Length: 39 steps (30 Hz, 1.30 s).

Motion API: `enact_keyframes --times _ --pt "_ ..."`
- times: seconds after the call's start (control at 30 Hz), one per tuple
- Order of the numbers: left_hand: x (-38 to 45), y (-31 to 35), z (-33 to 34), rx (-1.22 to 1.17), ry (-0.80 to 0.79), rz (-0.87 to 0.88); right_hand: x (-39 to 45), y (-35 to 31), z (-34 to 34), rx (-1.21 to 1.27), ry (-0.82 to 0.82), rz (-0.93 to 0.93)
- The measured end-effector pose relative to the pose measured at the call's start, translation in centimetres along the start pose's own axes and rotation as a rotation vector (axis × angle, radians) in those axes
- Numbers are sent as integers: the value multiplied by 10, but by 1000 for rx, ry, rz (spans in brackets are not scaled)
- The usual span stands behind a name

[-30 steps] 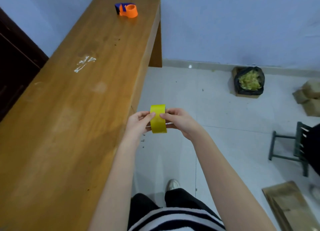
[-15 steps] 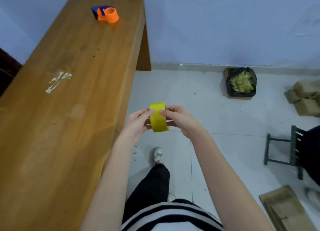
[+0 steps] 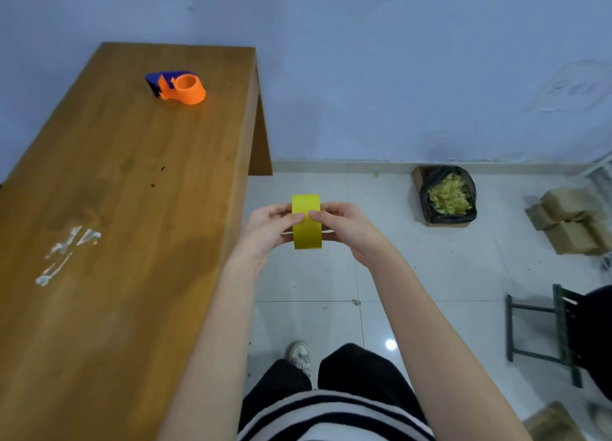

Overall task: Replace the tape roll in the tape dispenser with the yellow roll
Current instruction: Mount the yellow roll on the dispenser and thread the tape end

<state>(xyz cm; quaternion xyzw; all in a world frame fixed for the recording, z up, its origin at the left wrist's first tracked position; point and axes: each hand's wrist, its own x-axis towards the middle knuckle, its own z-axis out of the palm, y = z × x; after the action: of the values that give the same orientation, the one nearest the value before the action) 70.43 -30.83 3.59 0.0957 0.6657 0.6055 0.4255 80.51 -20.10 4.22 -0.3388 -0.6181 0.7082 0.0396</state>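
- A person stands beside a long wooden table (image 3: pixel 126 209), looking down at both hands held out over the tiled floor (image 3: pixel 414 275), just off the table's right edge.
- The yellow roll (image 3: pixel 306 221) of tape is held edge-on between the two hands, in the air, not touching the table.
- The left hand (image 3: pixel 269 231) has its fingers curled round the left side of the roll, thumb pressed on the outer band; the right hand (image 3: pixel 344 228) grips the right side the same way, its thumb tip meeting the left thumb on the yellow surface.
- The tape dispenser (image 3: pixel 177 88), orange with a blue part, lies on the far end of the table, well apart from the hands; its round orange hub looks bare, though the view is too distant to be sure.
- Judgement: the thumbs seem to be feeling for the loose end of the tape; turning the roll slowly and picking with a nail should lift it cleanly; keep the grip on the sides so the band does not crease.
- Judgement: the roll then needs carrying to the dispenser and seating on the hub with the free end facing the cutter.
- On the floor: a black-lined bin (image 3: pixel 447 195) of yellowish scraps, cardboard boxes (image 3: pixel 571 218), a dark metal stool (image 3: pixel 543 328).
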Motion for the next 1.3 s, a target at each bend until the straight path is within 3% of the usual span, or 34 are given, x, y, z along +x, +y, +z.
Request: enact_keyframes --times 0.37,0.83,1.3 --pt "102 37 7 -48 46 -60 112 -37 -31 -52 -41 55" --pt "256 125 44 -161 233 17 286 -134 -102 -104 -182 16" --pt "355 164 24 -147 288 -52 388 -162 -99 -68 -198 63"
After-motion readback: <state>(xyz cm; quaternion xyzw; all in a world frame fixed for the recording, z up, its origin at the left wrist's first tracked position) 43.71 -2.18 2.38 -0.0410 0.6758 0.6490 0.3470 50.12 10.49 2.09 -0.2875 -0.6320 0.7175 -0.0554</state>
